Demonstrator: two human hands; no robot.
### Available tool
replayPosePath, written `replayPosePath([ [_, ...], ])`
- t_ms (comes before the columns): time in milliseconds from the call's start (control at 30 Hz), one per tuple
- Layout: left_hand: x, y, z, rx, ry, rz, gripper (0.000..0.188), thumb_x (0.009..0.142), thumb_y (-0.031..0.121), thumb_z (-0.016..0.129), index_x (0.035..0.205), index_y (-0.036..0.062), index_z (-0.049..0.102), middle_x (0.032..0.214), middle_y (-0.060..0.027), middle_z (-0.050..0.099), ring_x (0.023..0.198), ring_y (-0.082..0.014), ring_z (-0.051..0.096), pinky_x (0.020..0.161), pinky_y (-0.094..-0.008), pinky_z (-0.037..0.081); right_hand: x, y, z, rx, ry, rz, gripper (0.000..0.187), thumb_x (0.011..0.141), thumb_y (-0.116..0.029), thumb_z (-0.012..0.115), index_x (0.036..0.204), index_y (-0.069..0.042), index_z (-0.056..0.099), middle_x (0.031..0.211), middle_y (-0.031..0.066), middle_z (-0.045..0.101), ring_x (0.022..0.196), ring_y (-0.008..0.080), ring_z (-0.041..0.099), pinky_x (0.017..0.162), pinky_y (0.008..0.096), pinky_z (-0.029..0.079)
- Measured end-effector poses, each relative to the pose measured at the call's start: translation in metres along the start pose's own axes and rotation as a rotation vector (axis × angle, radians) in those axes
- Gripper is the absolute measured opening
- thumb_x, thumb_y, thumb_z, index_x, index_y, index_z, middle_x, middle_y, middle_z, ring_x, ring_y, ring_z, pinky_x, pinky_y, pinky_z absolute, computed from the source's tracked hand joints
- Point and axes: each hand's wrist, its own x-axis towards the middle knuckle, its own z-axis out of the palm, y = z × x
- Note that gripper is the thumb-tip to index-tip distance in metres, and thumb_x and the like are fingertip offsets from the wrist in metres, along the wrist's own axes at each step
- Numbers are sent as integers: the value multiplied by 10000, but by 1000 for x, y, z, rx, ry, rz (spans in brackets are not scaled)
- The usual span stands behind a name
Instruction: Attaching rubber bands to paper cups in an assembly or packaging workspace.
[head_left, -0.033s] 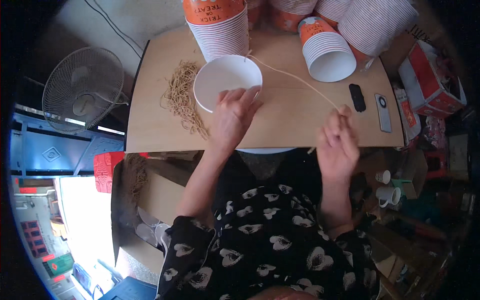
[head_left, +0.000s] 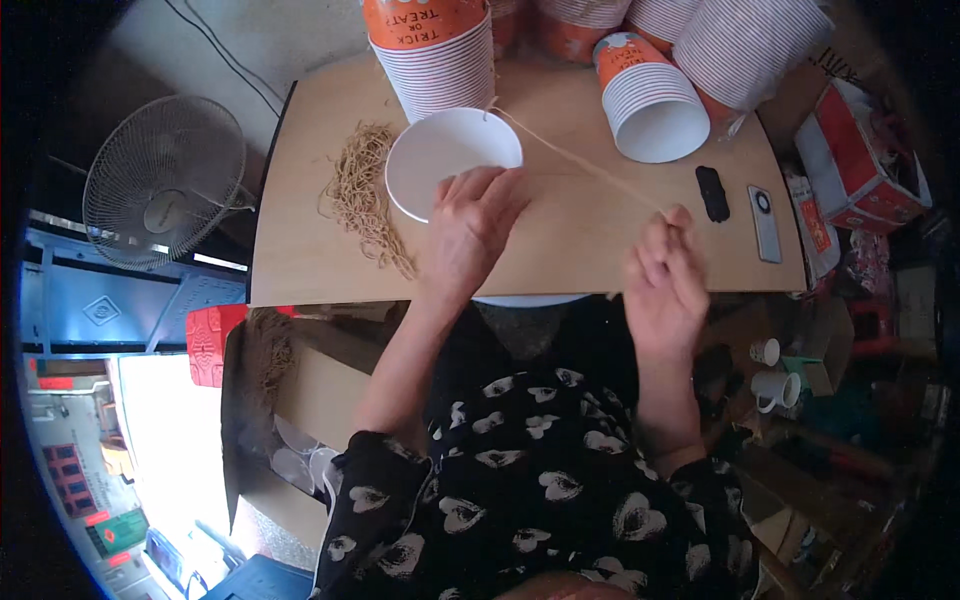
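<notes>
A white paper bucket (head_left: 445, 150) stands on the table, its open mouth facing me. My left hand (head_left: 468, 225) has its fingers curled over the bucket's near right rim. A tan cord (head_left: 575, 160) is fastened at the far right of that rim and stretches tautly to my right hand (head_left: 668, 280). My right hand pinches it between thumb and fingers, slightly blurred, above the table's front edge. Left of the bucket lies a loose heap of tan cords (head_left: 365, 195). Just behind stands a tall stack of orange and white buckets (head_left: 435, 75).
More nested buckets (head_left: 655, 105) lie at the back right. A dark flat object (head_left: 713, 194) and a phone (head_left: 765, 225) rest on the table's right side. A fan (head_left: 165, 180) stands left of the table, and a red and white box (head_left: 865, 165) stands to the right.
My right hand has shifted slightly left with the cord, which looks straighter now. My left hand stays at the bucket's rim.
</notes>
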Motion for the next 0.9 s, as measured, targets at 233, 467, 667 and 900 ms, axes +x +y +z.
replayPosePath([
  [233, -26, 79, -6, -1244, -263, -557, 462, 815, 98, 790, 1224, -34, 619, 974, -45, 700, 842, -71, 627, 751, -240, 535, -1, 39, 0, -96, -96, -21, 163, 1024, -133, 472, 1141, -30, 518, 794, 16, 440, 670, 73, 380, 610, 230, 345],
  [467, -50, 69, -16, -1185, -389, -790, 193, 890, 59, 706, 1053, -42, 686, 898, -50, 702, 796, -97, 649, 748, -245, 560, -19, 54, -7, -182, -59, -80, 133, 1030, -122, 456, 1100, -25, 514, 812, 34, 468, 683, 95, 404, 638, 259, 368],
  [667, -70, 65, -40, -885, -487, -632, 88, 909, 52, 675, 935, -20, 718, 796, -62, 699, 664, -110, 654, 559, -258, 522, -38, 46, -41, -992, -39, 43, 209, 1002, -93, 485, 1178, 7, 537, 1033, 112, 607, 938, 208, 588, 860, 346, 477],
  [900, -66, 71, -46, -663, -511, -228, 121, 764, 53, 719, 873, 14, 686, 801, -164, 670, 759, -362, 656, 669, -411, 529, -37, 40, -11, -1382, -591, -13, 362, 953, -147, 557, 1272, 15, 506, 1102, 246, 598, 1069, 417, 572, 938, 471, 451],
])
